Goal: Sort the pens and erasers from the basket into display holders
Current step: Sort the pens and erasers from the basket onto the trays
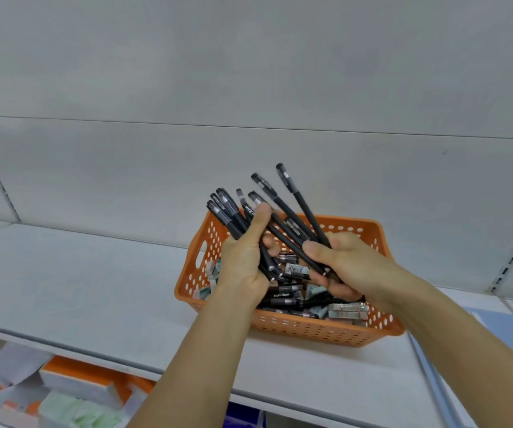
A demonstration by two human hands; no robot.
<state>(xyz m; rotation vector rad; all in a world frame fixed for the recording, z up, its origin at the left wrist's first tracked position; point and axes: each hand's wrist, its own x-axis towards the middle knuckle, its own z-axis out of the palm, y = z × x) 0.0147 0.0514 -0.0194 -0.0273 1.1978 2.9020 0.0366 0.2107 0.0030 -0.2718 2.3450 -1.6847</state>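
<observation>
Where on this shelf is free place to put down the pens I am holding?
The shelf is bare left of the orange basket, out to its front edge, and in the strip before the basket. Crowded: the basket itself, full of pens and erasers, and the right end, where a blue folder lies.

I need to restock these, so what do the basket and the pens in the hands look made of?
Basket: looks like moulded orange plastic, smooth with a slight sheen, with punched holes and slots. Pens: apparently black plastic with a matte finish on the barrels; caps look translucent dark plastic.
</observation>
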